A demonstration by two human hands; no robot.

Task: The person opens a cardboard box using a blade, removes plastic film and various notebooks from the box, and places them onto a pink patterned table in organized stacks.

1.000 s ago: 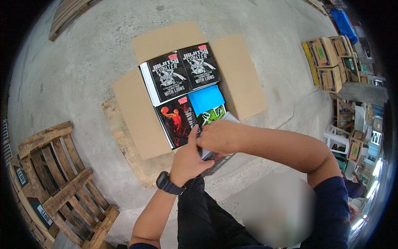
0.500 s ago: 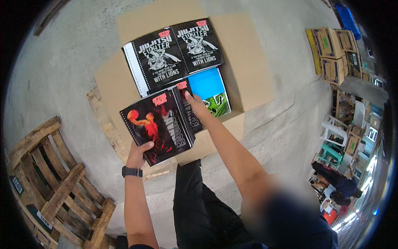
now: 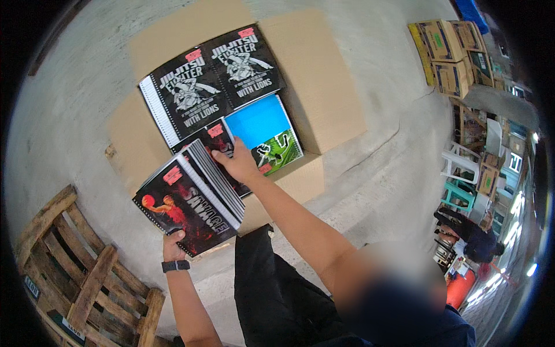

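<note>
My left hand [image 3: 174, 245] is closed on the lower corner of a thick stack of spiral notebooks [image 3: 188, 211] with black covers and a red basketball player. The stack is tilted and its page edges fan apart toward the box. My right hand [image 3: 238, 163] is closed on a matching black notebook [image 3: 218, 134] at the upper end of the fan, thumb on the cover side; the fingers are partly hidden. Beneath lies an open cardboard box [image 3: 315, 87]. Inside it are black notebooks with white wrestling figures [image 3: 193, 92] and a blue and green notebook [image 3: 260, 124] beside my right hand.
The box flaps [image 3: 341, 75] spread outward on the grey concrete floor [image 3: 370, 173]. A wooden pallet [image 3: 87, 277] lies at the lower left. Stacked cartons [image 3: 445, 52], a white plastic stool [image 3: 461, 162] and a person in dark clothes [image 3: 483, 243] are at the right.
The notebook stack has moved nearer to me, away from the box's far side, and its notebooks fan wider apart. Both hands keep their hold. The whole view has shifted somewhat.
</note>
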